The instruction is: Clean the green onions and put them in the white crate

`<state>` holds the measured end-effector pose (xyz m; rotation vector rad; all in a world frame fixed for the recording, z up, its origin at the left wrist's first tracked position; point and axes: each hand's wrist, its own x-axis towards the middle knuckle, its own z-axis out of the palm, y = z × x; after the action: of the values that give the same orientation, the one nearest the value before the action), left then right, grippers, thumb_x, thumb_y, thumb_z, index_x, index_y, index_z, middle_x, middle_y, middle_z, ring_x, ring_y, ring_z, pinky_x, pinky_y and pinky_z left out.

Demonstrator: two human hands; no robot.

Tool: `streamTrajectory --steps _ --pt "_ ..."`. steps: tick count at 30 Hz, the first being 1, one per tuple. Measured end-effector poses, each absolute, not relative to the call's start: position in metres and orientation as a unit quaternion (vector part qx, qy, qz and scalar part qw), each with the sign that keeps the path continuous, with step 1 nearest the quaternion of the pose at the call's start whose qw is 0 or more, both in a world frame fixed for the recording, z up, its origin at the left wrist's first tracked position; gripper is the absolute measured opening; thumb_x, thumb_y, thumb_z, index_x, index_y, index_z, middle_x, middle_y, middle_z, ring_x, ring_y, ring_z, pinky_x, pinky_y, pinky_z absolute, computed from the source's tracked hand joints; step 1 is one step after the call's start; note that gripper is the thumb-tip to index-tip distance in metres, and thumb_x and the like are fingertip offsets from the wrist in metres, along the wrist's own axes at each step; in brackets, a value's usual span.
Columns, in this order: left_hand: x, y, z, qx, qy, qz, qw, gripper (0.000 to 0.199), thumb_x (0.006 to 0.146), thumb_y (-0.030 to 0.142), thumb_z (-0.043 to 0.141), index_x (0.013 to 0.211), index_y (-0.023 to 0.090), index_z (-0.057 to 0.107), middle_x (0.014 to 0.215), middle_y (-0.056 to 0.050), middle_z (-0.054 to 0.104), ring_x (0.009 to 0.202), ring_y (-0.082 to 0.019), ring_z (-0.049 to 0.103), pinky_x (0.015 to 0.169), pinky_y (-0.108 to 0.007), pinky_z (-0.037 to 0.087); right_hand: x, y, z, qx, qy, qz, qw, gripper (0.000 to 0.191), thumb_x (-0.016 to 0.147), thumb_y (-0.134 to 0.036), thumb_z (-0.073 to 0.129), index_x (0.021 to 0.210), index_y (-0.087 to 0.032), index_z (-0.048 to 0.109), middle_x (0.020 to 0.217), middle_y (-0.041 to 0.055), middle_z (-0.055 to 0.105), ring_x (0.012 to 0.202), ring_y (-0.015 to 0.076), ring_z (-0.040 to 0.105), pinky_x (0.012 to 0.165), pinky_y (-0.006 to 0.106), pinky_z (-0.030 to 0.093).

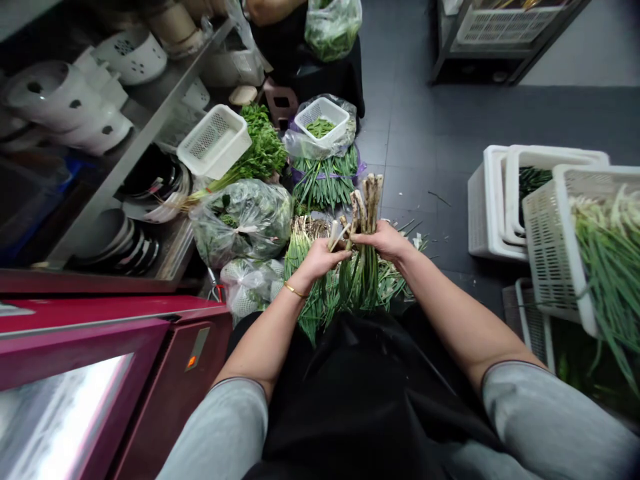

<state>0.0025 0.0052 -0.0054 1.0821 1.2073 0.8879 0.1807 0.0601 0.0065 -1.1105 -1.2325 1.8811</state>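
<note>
My right hand (pixel 387 241) is closed around a bunch of green onions (pixel 371 200), their pale, soil-stained root ends pointing up and the green leaves hanging below. Close beside it, my left hand (pixel 320 257) pinches a few green onions (pixel 336 235) with whiter stems, near the bunch. Below and behind the hands lies a pile of loose green onions (pixel 305 250) with dirty roots. Just beyond, a bundle of long green leaves (pixel 327 177) stands under a white basket (pixel 323 113) holding green pods.
Bagged greens (pixel 245 220), leafy herbs (pixel 263 140) and a white basket (pixel 215 140) lie to the left, beside a shelf of bowls (pixel 125 57) and a red cabinet (pixel 190 373). White crates (pixel 555 247) with green onions stand right. Ahead, a person (pixel 320 73) sits near bagged greens (pixel 333 30).
</note>
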Motion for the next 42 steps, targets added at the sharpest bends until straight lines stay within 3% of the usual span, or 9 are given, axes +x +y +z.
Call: streamTrajectory --steps 3,8,13,19,23,27,35,39,42 --pt "-0.008 0.008 -0.001 0.459 0.538 0.39 0.589 0.035 0.059 0.039 0.081 0.075 0.01 0.068 0.051 0.004 0.051 0.041 -0.006 0.039 0.043 -0.023 0.029 0.2 0.066 0.008 -0.437 -0.544 0.672 0.25 0.039 0.049 -0.032 0.087 0.079 -0.015 0.07 0.075 0.004 0.07 0.067 0.0164 0.062 0.068 0.033 0.053" --pt "-0.016 0.02 0.0 0.364 0.577 0.457 0.571 0.043 0.051 0.041 0.086 0.07 0.014 0.058 0.048 0.007 0.046 0.036 -0.004 0.035 0.038 -0.021 0.022 0.214 0.07 0.006 -0.517 -0.531 0.565 0.363 0.035 0.058 -0.041 0.082 0.078 -0.016 0.068 0.069 0.0025 0.065 0.055 0.012 0.052 0.055 0.029 0.046" --pt "0.004 0.024 -0.006 0.351 0.558 0.47 0.587 0.048 0.05 0.046 0.086 0.071 0.015 0.056 0.047 0.008 0.045 0.035 -0.003 0.032 0.037 -0.021 0.021 0.181 0.051 -0.001 -0.479 -0.562 0.603 0.301 0.034 0.054 -0.037 0.083 0.074 -0.016 0.067 0.068 0.0003 0.064 0.06 0.0124 0.054 0.06 0.028 0.046" --pt "0.009 0.018 -0.012 0.397 0.514 0.43 0.627 0.049 0.054 0.039 0.086 0.088 0.014 0.062 0.056 0.006 0.053 0.042 -0.004 0.037 0.043 -0.021 0.025 0.177 0.05 -0.007 -0.488 -0.478 0.653 0.327 0.034 0.053 -0.036 0.082 0.072 -0.016 0.062 0.058 -0.0016 0.058 0.048 0.0094 0.046 0.046 0.025 0.038" --pt "-0.003 0.021 -0.012 0.427 0.52 0.411 0.615 0.039 0.052 0.032 0.085 0.079 0.012 0.066 0.061 0.002 0.058 0.049 -0.006 0.041 0.047 -0.022 0.028 0.188 0.058 0.004 -0.479 -0.473 0.671 0.31 0.032 0.052 -0.031 0.082 0.072 -0.016 0.062 0.057 -0.0004 0.058 0.046 0.0091 0.046 0.042 0.024 0.034" --pt "-0.018 0.022 -0.021 0.454 0.554 0.351 0.603 0.022 0.053 0.024 0.076 0.069 0.013 0.065 0.052 0.004 0.051 0.048 -0.007 0.04 0.047 -0.022 0.028 0.205 0.064 0.021 -0.465 -0.429 0.71 0.308 0.029 0.05 -0.026 0.08 0.069 -0.016 0.061 0.054 -0.0015 0.055 0.042 0.0071 0.041 0.038 0.023 0.028" --pt "-0.041 0.026 -0.047 0.445 0.632 0.263 0.578 0.009 0.052 0.02 0.061 0.059 0.014 0.061 0.046 0.004 0.049 0.041 -0.007 0.034 0.041 -0.02 0.02 0.24 0.061 0.058 -0.404 -0.394 0.725 0.395 0.023 0.06 -0.03 0.07 0.075 -0.017 0.059 0.056 -0.0052 0.047 0.04 0.0025 0.023 0.04 0.023 0.026" --pt "-0.05 0.031 -0.056 0.419 0.677 0.275 0.539 0.01 0.045 0.014 0.063 0.047 0.015 0.053 0.04 0.006 0.043 0.039 -0.006 0.032 0.039 -0.019 0.018 0.268 0.063 0.074 -0.439 -0.408 0.653 0.463 0.022 0.064 -0.036 0.066 0.075 -0.019 0.061 0.06 -0.0025 0.051 0.04 0.0031 0.025 0.042 0.024 0.032" --pt "-0.054 0.032 -0.053 0.395 0.671 0.286 0.558 0.009 0.048 0.019 0.061 0.049 0.016 0.052 0.041 0.005 0.046 0.035 -0.005 0.028 0.037 -0.02 0.016 0.287 0.075 0.063 -0.488 -0.422 0.601 0.472 0.025 0.063 -0.037 0.069 0.079 -0.018 0.065 0.067 0.0019 0.06 0.043 0.0059 0.037 0.044 0.025 0.035"
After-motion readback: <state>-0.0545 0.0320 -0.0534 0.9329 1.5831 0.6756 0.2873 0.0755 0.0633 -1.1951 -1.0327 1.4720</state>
